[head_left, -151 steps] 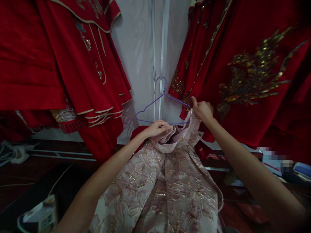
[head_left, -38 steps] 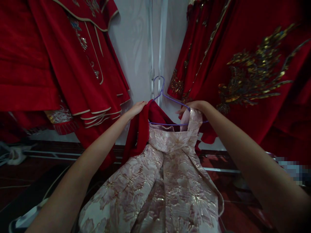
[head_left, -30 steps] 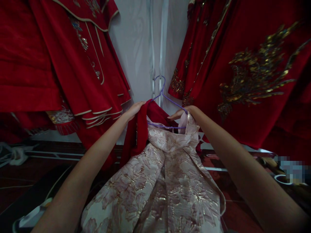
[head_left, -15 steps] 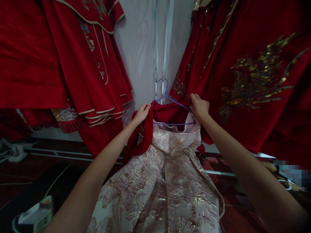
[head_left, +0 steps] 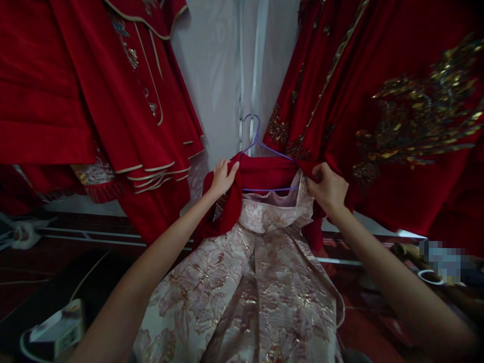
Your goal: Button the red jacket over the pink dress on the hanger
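A pale pink brocade dress (head_left: 283, 272) with gold flowers hangs from a purple hanger (head_left: 258, 133) in the middle of the view. A red garment (head_left: 264, 170) with beaded trim lies over the same hanger, behind the dress's neckline and down its left side. My left hand (head_left: 224, 177) grips the red garment at the hanger's left shoulder, thumb on top. On the other side, my right hand (head_left: 328, 187) is closed on the red garment's edge, just off the dress's right strap. Part of the red cloth is hidden behind the dress.
Red embroidered garments (head_left: 139, 101) hang at the left, and a red one with a gold sequin bird (head_left: 416, 116) hangs at the right. Low at the left, a power strip (head_left: 68, 327) lies on a black surface (head_left: 91, 275). Metal rails (head_left: 91, 237) run near the floor.
My right hand has moved right and down, drawing the red cloth outward from the hanger. My left hand has stayed at the left shoulder with its thumb raised more. The view has shifted slightly.
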`<state>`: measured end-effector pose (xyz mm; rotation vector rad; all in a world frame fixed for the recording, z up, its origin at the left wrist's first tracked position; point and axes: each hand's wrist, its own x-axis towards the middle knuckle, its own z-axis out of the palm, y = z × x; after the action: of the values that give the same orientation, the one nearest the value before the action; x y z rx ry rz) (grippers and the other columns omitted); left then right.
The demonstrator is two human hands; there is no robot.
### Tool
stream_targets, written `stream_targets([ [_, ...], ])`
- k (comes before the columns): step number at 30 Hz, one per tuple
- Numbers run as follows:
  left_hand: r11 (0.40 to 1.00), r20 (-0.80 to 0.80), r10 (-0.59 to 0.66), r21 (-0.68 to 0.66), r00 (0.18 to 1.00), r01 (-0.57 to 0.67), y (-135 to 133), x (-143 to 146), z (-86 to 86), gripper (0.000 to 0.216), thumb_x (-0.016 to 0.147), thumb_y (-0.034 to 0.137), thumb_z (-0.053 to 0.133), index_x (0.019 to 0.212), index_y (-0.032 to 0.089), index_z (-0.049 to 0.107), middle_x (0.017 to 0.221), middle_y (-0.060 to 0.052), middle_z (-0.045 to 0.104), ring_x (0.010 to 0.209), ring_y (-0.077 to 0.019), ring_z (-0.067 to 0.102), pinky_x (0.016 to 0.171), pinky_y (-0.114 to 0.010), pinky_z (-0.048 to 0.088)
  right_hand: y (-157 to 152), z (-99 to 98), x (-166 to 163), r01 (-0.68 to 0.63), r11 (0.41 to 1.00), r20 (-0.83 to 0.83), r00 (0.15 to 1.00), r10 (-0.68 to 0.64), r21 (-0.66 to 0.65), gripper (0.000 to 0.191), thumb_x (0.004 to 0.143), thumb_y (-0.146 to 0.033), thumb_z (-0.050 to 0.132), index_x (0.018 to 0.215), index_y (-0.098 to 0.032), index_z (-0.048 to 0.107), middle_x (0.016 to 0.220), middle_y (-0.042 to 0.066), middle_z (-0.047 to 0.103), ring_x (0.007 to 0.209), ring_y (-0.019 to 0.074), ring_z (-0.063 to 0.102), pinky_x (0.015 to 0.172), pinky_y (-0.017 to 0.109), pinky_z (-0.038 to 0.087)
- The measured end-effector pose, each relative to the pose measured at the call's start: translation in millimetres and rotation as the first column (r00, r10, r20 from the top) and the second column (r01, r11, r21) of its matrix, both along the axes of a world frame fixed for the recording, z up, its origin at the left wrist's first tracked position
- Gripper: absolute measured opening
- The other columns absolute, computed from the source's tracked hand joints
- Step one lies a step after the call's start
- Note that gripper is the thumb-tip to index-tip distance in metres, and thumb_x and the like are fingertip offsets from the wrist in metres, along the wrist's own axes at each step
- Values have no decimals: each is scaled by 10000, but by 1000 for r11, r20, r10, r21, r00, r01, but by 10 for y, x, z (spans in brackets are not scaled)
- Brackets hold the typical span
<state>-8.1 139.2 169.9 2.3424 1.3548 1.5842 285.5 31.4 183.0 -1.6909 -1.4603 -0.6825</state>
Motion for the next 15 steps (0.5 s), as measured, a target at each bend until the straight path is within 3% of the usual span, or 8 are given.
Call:
stream_targets([
  [2,999,-72,34,25,997,-32,-29,6,-4,348,866,459,453,1020,164,554,1031,-100,556,1027,-230,515,920,-356,376,41,39,-73,-20,997,-62,998,15,-76,191,724,-396,555,786,-216,544,661,22,590,615,183,542,538,255,271],
  [5,993,-179,113,48,977,-107,-82,46,-21,381,858,451,468,1088,162,564,1086,-124,532,1044,-264,505,913,-398,387,207,103,-217,-158,968,-192,974,120,-197,184,681,-379,570,708,-204,521,617,14,568,560,160,504,530,249,280],
  [9,985,-271,173,76,947,-158,-161,100,-39,409,868,459,435,1122,172,577,1138,-148,499,1074,-295,486,906,-436,396,425,110,-649,-344,937,-467,839,280,-56,115,694,-311,500,695,-199,475,593,-14,535,522,121,456,537,237,315],
  [13,976,-312,211,120,926,-182,-257,30,26,383,873,442,427,1091,174,592,1188,-157,468,1110,-308,460,918,-453,397,433,-10,-1039,-621,779,-428,730,534,-88,139,656,-267,535,746,-209,446,587,-52,490,514,101,426,519,216,303],
  [15,968,-304,229,173,925,-183,-327,-22,66,353,874,422,433,1044,164,603,1264,-162,422,1175,-322,407,956,-460,372,397,-80,-1065,-626,771,-379,746,548,-116,159,657,-255,537,780,-216,444,616,-49,493,540,107,439,532,219,303],
])
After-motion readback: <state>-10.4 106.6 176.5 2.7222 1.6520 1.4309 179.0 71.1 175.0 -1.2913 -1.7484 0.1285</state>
